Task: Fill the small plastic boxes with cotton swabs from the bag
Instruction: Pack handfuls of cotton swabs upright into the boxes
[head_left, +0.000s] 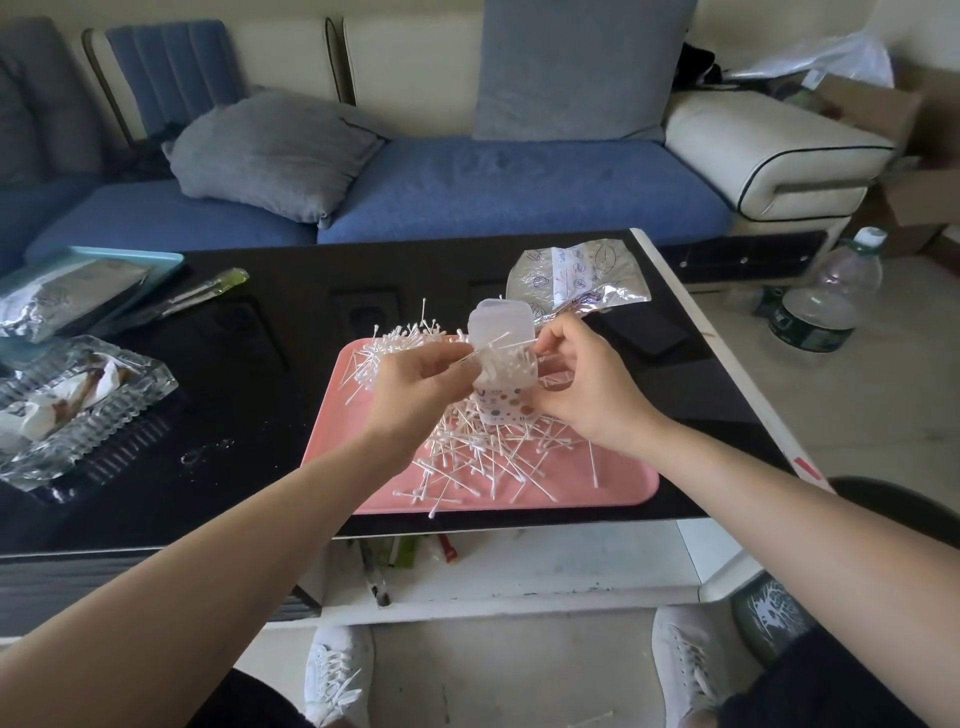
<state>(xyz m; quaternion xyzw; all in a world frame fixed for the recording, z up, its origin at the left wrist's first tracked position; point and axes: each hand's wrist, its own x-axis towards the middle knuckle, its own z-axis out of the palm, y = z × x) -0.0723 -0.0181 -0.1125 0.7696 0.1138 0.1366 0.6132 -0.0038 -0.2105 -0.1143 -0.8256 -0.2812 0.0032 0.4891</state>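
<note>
Hands (415, 376) (587, 387), box (500, 332) mid-tray (602, 491); swabs (470, 452) past rim

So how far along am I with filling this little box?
Done: the bag looks emptied on the table, with swabs heaped on the pink tray. In hand: your right hand holds the open box, partly filled, while your left hand pinches a few swabs at its mouth. Left: a large loose pile waits on the tray.

Your tray (597, 488) pink, swabs (478, 457) white. Your box (506, 379) translucent, multicoloured dots low down. Tabletop (270, 374) black. Far sofa (519, 187) blue, cushion (270, 150) grey.
</note>
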